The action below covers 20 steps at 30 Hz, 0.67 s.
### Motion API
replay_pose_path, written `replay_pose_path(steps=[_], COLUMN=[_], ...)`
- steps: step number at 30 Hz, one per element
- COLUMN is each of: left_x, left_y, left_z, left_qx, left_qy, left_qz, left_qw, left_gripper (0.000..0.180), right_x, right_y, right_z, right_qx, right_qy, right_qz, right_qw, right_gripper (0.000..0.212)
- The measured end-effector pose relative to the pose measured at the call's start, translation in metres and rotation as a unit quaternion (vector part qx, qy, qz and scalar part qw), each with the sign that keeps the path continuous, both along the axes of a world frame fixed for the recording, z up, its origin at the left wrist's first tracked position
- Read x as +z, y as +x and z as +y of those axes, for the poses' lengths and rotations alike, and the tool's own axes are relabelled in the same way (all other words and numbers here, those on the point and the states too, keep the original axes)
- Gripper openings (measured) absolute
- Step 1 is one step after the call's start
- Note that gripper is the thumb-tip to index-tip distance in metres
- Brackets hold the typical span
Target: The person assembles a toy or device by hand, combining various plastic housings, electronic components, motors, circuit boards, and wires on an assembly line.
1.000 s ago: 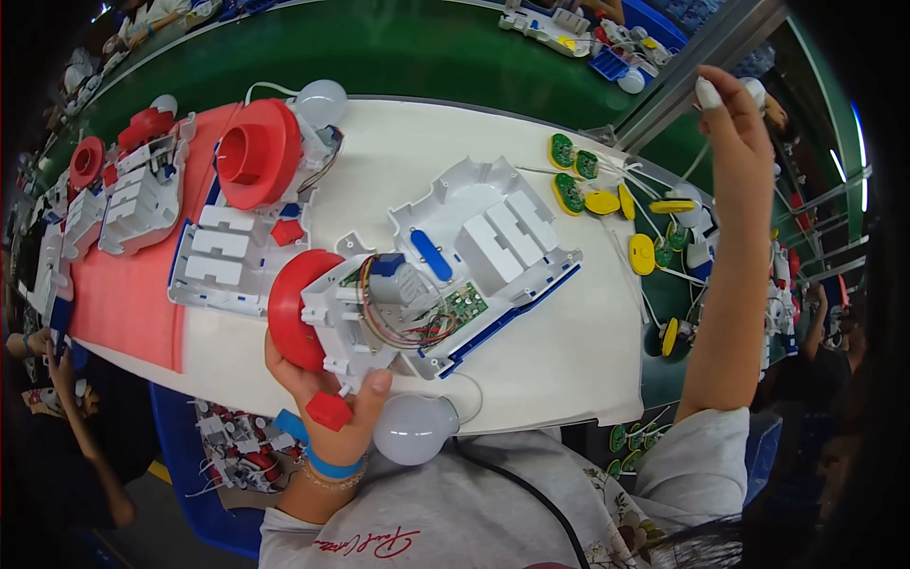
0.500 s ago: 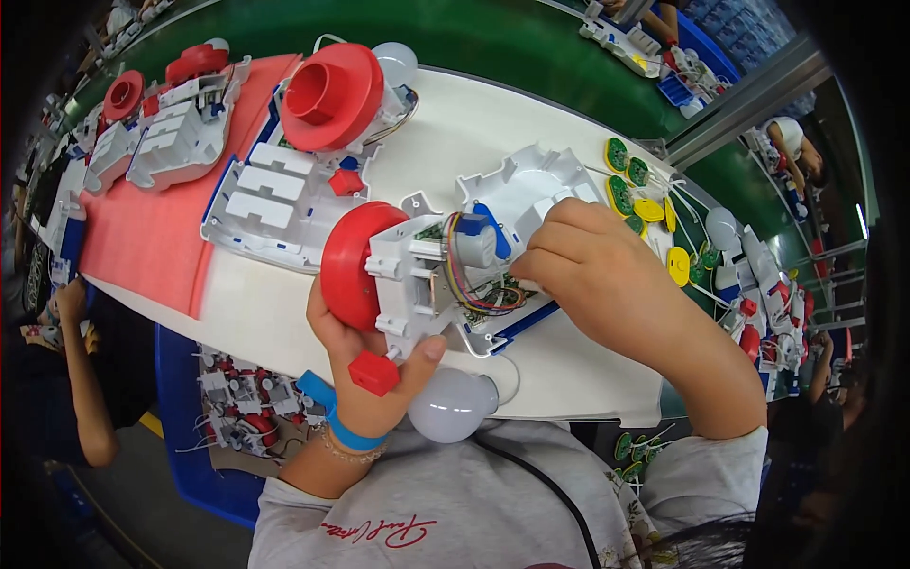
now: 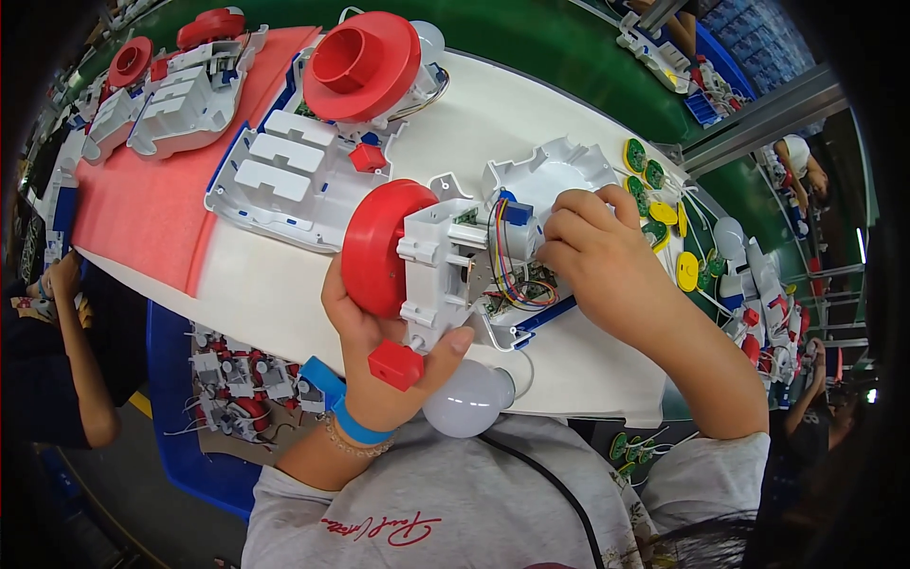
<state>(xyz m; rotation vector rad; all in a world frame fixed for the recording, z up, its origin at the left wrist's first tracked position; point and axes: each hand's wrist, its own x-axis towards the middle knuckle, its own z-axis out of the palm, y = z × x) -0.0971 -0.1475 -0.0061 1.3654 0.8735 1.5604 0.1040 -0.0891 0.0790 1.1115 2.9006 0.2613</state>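
The left hand (image 3: 379, 365) is holding a white housing with a red disc (image 3: 427, 266) in a closed grip above the near edge of the white tabletop (image 3: 588, 370). The right hand (image 3: 607, 261) is pinching at the coloured wires (image 3: 507, 266) inside the housing. A white bulb (image 3: 466, 400) is hanging below. Farther back, another white-and-red assembly (image 3: 313, 123) is lying on the tabletop.

Head camera looks steeply down, close over the worktable (image 3: 284, 275).
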Motion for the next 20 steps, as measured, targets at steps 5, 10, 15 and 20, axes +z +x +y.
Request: replay_pose_path(steps=[5,10,15,20], left_x=[-0.001,0.000,0.000,0.002], left_y=[0.000,0.000,0.001,0.002], left_z=[0.001,0.000,0.001,0.000], left_qx=[-0.003,0.000,0.002,0.028], left_qy=[0.005,-0.004,0.004,0.019], left_qz=[0.004,0.004,0.011,0.063], left_qw=[1.000,1.000,1.000,0.997], left_gripper=[0.089,0.088,0.087,0.087], right_x=[-0.005,-0.012,-0.019,-0.015], right_y=[0.000,-0.002,-0.001,-0.001], right_z=[-0.001,-0.002,-0.007,-0.013], right_qx=[-0.009,-0.008,0.014,0.004], right_qy=[0.024,0.032,0.052,0.047], right_qz=[-0.003,-0.012,-0.019,-0.027], right_qw=[1.000,0.999,0.998,0.999], right_gripper=[0.015,0.016,0.016,0.017])
